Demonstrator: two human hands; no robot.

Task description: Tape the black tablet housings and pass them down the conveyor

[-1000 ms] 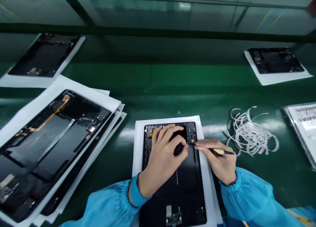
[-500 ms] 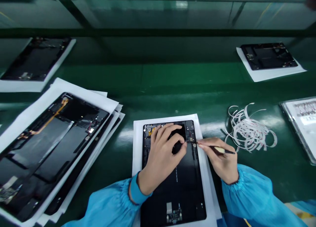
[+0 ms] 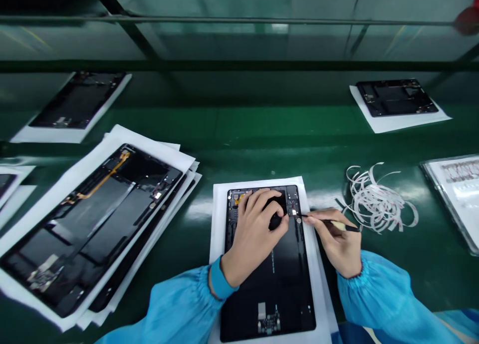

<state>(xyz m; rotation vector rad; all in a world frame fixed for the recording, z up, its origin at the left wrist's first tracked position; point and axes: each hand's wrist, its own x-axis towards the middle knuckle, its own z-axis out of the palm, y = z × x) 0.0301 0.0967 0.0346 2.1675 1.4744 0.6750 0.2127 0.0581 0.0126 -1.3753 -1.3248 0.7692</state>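
Note:
My left hand (image 3: pixel 254 234) rests with curled fingers on the upper part of a black tablet back housing (image 3: pixel 269 294), holding nothing I can see. That housing lies on a white sheet (image 3: pixel 220 224), and an orange flex strip (image 3: pixel 238 199) shows beside my fingers. My right hand (image 3: pixel 337 241) pinches a slim pointed tool with a pale grip (image 3: pixel 337 225). Its dark tip reaches the housing's upper right edge, close to a small metallic part (image 3: pixel 294 212). My left hand hides part of the housing's top.
Several housings on white sheets lie stacked at left (image 3: pixel 97 219), with single ones at back left (image 3: pixel 78 102) and back right (image 3: pixel 396 98). A tangle of white film strips (image 3: pixel 377 201) and a paper-filled tray (image 3: pixel 456 194) lie on the green bench (image 3: pixel 262 124).
The tool's tip has shifted slightly right, away from the small metallic part. My head has moved, so the whole scene sits a little lower in view. My left hand stays on the housing.

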